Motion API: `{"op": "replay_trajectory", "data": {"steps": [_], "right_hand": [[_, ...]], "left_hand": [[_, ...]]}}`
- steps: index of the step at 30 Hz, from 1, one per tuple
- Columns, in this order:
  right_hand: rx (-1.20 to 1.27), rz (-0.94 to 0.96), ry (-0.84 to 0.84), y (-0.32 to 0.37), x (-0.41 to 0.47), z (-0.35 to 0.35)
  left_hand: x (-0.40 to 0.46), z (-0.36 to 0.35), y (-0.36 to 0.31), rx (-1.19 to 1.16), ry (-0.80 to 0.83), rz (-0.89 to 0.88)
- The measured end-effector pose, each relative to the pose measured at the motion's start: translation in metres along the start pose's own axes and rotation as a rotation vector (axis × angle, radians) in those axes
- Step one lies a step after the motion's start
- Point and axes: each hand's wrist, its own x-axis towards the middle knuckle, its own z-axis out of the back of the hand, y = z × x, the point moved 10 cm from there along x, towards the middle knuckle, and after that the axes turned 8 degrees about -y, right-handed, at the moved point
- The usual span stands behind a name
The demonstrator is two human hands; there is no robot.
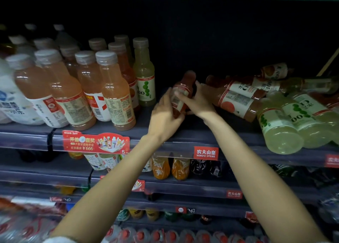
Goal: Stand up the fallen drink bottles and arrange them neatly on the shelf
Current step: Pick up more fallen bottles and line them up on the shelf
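Both my hands hold one red drink bottle (pixel 183 90) tilted near upright over the shelf (pixel 183 132) in the middle gap. My left hand (pixel 165 114) wraps its lower body from the left. My right hand (pixel 196 99) grips its label from the right. To the right lies a pile of fallen bottles: orange-pink ones (pixel 236 98) behind and pale green ones (pixel 282 129) at the shelf's front edge. Upright orange bottles (pixel 113 96) and one upright green bottle (pixel 145 77) stand in rows at the left.
A white-labelled bottle (pixel 11 99) stands at the far left. Price tags and a red promo sign (pixel 95 142) hang on the shelf edge. Lower shelves hold more drinks (pixel 170 167). A dark back wall lies behind the gap.
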Motion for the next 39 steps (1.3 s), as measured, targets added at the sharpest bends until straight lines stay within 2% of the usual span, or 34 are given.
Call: {"op": "replay_trajectory", "data": {"steps": [3, 6, 12, 16, 20, 25, 28, 30, 32, 33, 36, 39], "right_hand": [[0.195, -0.009, -0.065, 0.008, -0.005, 0.003], [0.161, 0.133, -0.127, 0.024, -0.017, 0.003], [0.110, 0.310, -0.025, 0.040, -0.036, -0.032], [0.090, 0.341, -0.031, 0.049, -0.037, -0.051], [0.007, 0.320, -0.084, 0.052, -0.034, -0.067], [0.051, 0.261, -0.108, 0.049, -0.035, -0.076], [0.012, 0.304, -0.087, 0.045, -0.042, -0.065], [-0.183, 0.418, -0.164, 0.045, -0.047, -0.035], [-0.532, 0.518, -0.275, 0.043, -0.047, 0.002], [-0.739, 0.519, -0.319, 0.040, -0.043, 0.020], [-1.244, 0.281, -0.327, 0.012, -0.016, 0.067], [-1.416, 0.080, -0.235, -0.014, 0.002, 0.096]], "left_hand": [[-0.002, 0.012, -0.002, -0.073, -0.088, -0.065], [-0.003, 0.024, 0.000, -0.198, -0.063, -0.007], [-0.019, 0.053, 0.031, -0.293, -0.085, 0.139], [-0.036, 0.084, 0.037, -0.137, -0.159, 0.075], [-0.045, 0.123, 0.050, 0.106, -0.382, 0.033], [-0.043, 0.133, 0.063, 0.094, -0.454, 0.005], [-0.045, 0.131, 0.040, 0.034, -0.455, -0.179], [-0.045, 0.117, 0.008, 0.005, -0.383, -0.422], [-0.042, 0.097, -0.020, -0.016, -0.287, -0.618], [-0.036, 0.086, -0.029, -0.017, -0.241, -0.658], [-0.004, 0.039, -0.039, 0.023, -0.052, -0.547], [0.021, -0.015, -0.029, -0.056, 0.198, -0.231]]}}
